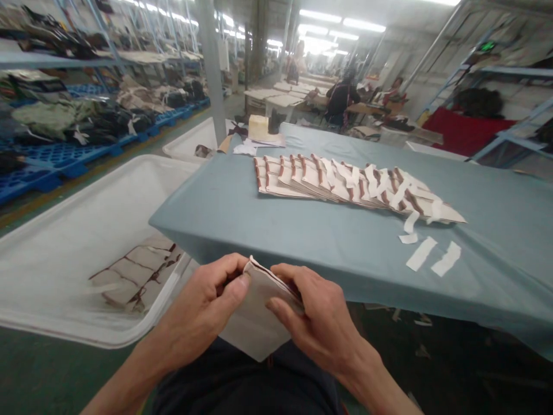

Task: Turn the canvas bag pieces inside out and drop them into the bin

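Fingers [235, 288] of the left hand [211, 305] pinch the top left edge of a cream cloth piece [254, 323], with the thumb lying flat on its front. Fingers [280, 311] of the right hand [315, 323] press on the right side of the same piece and curl around its edge. Both hands hold the cloth piece low in the middle of the frame, just below the near edge of the tabletop [302, 230] and above the person's dark lap.

On the tabletop, near the middle of the frame, lies a long row of cloth pieces [345, 184] with brown trim, each one lapping over the next. Two small white strips [434, 256] lie to the lower right of the row. At the left of the frame sits a big white bin [52, 248] with more pieces [138, 271] inside.
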Demonstrator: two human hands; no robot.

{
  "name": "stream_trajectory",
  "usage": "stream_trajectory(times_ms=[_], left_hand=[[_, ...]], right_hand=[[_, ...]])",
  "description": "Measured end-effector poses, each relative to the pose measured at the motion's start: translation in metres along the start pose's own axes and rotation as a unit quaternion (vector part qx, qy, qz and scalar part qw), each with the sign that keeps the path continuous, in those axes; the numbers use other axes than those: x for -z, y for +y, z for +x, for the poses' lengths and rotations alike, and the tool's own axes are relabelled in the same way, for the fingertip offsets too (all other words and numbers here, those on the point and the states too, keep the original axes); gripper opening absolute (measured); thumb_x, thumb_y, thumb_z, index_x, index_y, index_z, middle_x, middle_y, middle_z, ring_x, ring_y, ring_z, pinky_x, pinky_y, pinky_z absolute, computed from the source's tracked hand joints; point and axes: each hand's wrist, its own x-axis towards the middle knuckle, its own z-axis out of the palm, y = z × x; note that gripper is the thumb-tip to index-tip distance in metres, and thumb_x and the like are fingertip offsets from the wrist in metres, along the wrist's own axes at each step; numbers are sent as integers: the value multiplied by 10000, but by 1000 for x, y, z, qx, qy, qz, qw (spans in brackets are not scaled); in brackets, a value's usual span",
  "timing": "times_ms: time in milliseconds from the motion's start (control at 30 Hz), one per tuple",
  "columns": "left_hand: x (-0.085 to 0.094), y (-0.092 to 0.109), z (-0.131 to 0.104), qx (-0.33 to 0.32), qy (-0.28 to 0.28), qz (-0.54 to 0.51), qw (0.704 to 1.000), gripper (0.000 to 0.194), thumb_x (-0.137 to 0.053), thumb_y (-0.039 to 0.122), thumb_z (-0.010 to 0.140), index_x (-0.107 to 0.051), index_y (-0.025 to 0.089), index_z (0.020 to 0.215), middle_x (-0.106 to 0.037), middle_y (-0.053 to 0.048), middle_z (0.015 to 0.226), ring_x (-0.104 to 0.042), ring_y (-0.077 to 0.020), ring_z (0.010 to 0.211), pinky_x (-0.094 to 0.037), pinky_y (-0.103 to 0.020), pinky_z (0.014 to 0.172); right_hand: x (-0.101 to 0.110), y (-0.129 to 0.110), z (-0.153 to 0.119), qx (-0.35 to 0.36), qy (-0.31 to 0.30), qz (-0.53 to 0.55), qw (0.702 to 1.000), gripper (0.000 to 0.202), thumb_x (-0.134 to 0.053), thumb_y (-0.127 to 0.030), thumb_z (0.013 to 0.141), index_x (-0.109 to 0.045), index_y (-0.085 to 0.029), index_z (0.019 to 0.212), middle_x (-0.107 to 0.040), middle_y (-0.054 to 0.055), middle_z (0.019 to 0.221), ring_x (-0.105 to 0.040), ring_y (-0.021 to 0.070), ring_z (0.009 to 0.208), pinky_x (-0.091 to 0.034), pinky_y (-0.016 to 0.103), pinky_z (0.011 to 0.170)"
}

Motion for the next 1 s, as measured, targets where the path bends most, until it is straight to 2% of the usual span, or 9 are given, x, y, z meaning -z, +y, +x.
stream_trajectory(times_ms=[67,133,233,300,500,633,733,867,1000], left_hand=[[2,1,1,-12,-10,9,1000,276,-556,376,1052,-746,220,926,-735,40,764,-645,-154,667,-474,-209,582],[7,6,4,-24,-22,31,999,250,-560,329,1024,-746,224,894,-727,46,748,-645,-149,661,-471,-201,581],[14,22,11,-45,-35,62,996,256,-553,283,993,-758,234,848,-707,51,705,-629,-147,633,-461,-201,570],[16,33,18,-63,-31,61,996,278,-545,293,976,-753,236,800,-701,42,676,-619,-155,605,-449,-216,541],[12,39,30,-95,-2,46,994,298,-535,343,944,-737,232,755,-763,-8,741,-679,-197,653,-510,-265,599],[4,22,28,-68,-10,18,997,268,-557,354,935,-704,229,749,-731,-15,757,-658,-202,693,-481,-263,582],[-4,3,23,-44,-22,-12,999,285,-532,359,954,-699,219,770,-710,-14,771,-640,-197,725,-504,-275,668],[-12,-19,17,5,-61,-62,996,285,-581,418,966,-717,200,842,-672,-10,793,-600,-189,739,-490,-283,696],[-14,-28,14,57,-50,-64,995,393,-668,547,974,-698,190,812,-625,-3,768,-561,-185,736,-454,-281,677]], right_hand=[[4,-7,8,-96,-14,123,988,224,-729,-406,1035,-713,-201,1125,-785,31,932,-684,178,759,-488,294,680],[9,-14,20,-176,-45,239,954,289,-754,-493,977,-688,-212,992,-702,-4,836,-602,152,699,-452,277,638],[18,-22,42,-235,-96,375,892,479,-781,-665,920,-610,-220,884,-567,-44,736,-483,127,649,-394,261,600],[23,-24,55,-243,-112,410,872,543,-798,-716,896,-558,-231,845,-484,-72,688,-415,113,620,-350,252,575],[31,-18,69,-226,-116,376,891,489,-747,-670,935,-542,-237,833,-467,-71,690,-404,113,630,-332,242,565],[22,-9,63,-237,-133,364,891,488,-708,-668,954,-533,-234,815,-453,-73,675,-395,112,632,-348,233,569],[7,-5,53,-248,-119,350,895,431,-656,-600,980,-522,-234,797,-454,-74,660,-393,109,617,-350,230,560],[-10,-5,36,-250,-61,279,925,364,-630,-490,993,-474,-253,766,-478,-75,624,-412,104,559,-311,236,519],[-19,-9,22,-216,-25,201,955,286,-617,-377,1018,-502,-253,787,-553,-65,631,-481,107,534,-332,236,513]])
